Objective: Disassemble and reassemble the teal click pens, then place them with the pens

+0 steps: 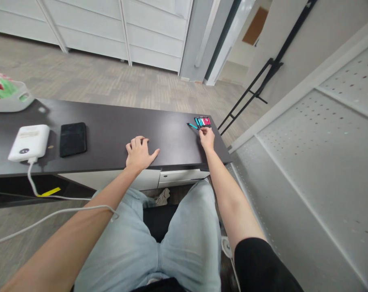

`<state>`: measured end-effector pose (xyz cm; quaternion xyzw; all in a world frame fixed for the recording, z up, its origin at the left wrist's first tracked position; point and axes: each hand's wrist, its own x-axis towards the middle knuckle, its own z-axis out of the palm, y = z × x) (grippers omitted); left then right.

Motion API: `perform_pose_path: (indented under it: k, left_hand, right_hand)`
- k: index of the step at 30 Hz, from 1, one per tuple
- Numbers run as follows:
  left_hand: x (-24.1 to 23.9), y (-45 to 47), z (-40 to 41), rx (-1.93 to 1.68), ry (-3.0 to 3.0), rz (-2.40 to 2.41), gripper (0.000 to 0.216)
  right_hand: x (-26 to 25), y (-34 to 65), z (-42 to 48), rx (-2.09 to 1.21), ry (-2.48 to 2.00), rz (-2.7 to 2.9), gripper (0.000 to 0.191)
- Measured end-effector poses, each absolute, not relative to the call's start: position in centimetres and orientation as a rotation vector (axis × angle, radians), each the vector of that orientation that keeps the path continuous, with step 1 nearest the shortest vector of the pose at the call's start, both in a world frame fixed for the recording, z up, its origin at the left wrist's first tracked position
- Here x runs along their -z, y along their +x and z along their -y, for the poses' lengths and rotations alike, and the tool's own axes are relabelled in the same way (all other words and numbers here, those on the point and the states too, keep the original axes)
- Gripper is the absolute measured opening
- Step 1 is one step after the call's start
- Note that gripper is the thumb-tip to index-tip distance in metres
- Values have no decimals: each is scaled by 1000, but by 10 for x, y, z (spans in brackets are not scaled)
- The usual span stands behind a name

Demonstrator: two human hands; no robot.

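My right hand [206, 138] is at the far right end of the dark tabletop [168, 134], its fingertips pinched on a teal pen [192, 126] with dark ends. The pen slants out to the left of the fingers. Just beyond the fingers, several pens [202, 121] in teal, white, pink and red lie side by side in a row, partly hidden by the hand. My left hand [140, 153] rests palm down near the front edge, fingers spread, thumb pointing right. It holds nothing.
Left on the table are a black phone [73, 139], a white power bank [30, 142] with a cable [33, 182], and a white basket [12, 103] with colourful items. A perforated panel [308, 162] stands to the right. Drawers [180, 175] sit under the tabletop.
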<state>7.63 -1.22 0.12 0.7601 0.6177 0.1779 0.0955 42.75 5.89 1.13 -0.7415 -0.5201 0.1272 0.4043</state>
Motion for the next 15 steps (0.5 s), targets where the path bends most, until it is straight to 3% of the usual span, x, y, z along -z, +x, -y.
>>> perform_pose_path:
  k: [6,15]
  left_hand:
    - [2,77,11,-519,2245,-1845,69]
    - [3,76,11,-513,2268,-1876,65]
  right_hand:
    - [-12,429,-68,-266,-1975,1438,32]
    - [-12,428,-91,-183,-2085,1466,21]
